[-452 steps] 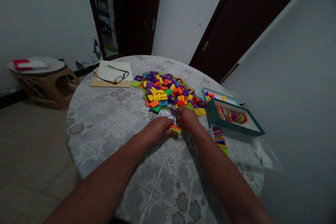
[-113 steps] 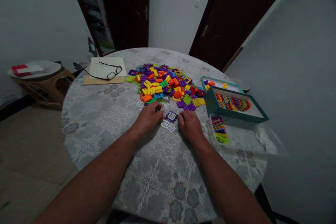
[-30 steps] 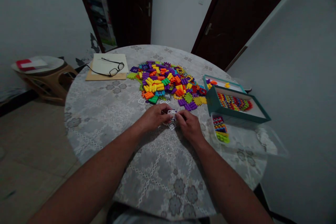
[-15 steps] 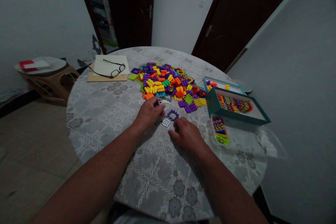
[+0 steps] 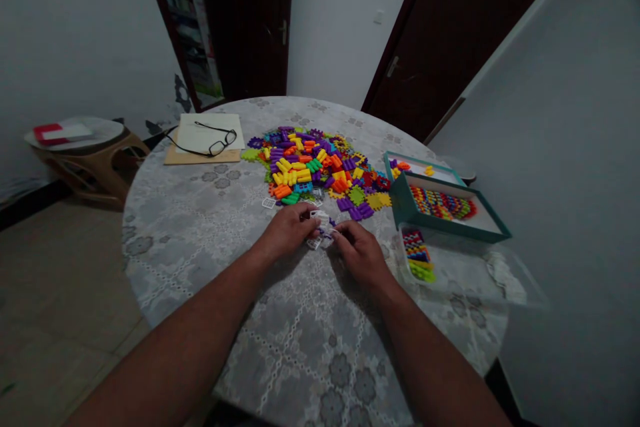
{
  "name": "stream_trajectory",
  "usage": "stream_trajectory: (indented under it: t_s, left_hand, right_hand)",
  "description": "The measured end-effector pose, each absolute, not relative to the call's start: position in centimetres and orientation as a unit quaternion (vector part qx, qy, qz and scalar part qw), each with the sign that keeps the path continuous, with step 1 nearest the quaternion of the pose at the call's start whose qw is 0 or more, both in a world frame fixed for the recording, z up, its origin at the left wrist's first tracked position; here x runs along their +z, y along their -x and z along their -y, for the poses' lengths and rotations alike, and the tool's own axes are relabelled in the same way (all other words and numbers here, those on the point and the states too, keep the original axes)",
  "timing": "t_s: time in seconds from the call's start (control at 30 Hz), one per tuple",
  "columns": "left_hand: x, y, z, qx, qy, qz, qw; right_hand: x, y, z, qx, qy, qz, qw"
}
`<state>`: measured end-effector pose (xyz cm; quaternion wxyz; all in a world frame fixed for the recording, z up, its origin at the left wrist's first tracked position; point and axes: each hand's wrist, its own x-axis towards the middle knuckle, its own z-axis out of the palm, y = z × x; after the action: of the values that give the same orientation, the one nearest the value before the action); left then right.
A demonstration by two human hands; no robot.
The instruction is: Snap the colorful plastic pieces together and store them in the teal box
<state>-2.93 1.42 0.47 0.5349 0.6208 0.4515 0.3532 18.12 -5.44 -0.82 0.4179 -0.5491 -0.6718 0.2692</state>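
Note:
My left hand (image 5: 289, 232) pinches small white plastic pieces (image 5: 320, 216) between thumb and fingers, just in front of the pile. Close beside it, my right hand (image 5: 364, 252) is closed on a small white lattice window piece (image 5: 327, 235). A bit of purple shows between the hands, mostly hidden by the white pieces. Below them lies another white lattice piece (image 5: 314, 243), partly covered. To the left of the fingers, a flat white window piece (image 5: 269, 203) rests on the tablecloth.
A pile of colourful plastic building pieces (image 5: 305, 163) spreads behind my hands. At right stand a green box (image 5: 453, 228) of coloured pieces and a clear plastic tub (image 5: 404, 257). Eyeglasses (image 5: 217, 147) lie on paper at left, on the round table (image 5: 200, 213).
My hands have come closer together. My right hand has picked up a white window piece from the table. The purple frame, plainly visible before, is now largely hidden between the hands.

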Motion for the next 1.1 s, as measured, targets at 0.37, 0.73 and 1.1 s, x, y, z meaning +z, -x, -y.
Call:
stream_trajectory:
  t_s: [0.37,0.73,1.1]
  left_hand:
    - [0.7,2.5,-0.7,0.3,-0.648,-0.4,0.574]
    - [0.3,2.7,-1.3,0.284,-0.747,-0.415,0.436]
    - [-0.9,2.1,-1.2,0.253,-0.82,-0.416,0.301]
  right_hand:
    - [-2.0,-17.6,5.0,0.299,0.564,0.6,0.482]
    - [-2.4,-16.8,4.1,0.32,0.545,0.609,0.479]
    - [-1.1,-16.5,4.3,0.179,0.555,0.711,0.393]
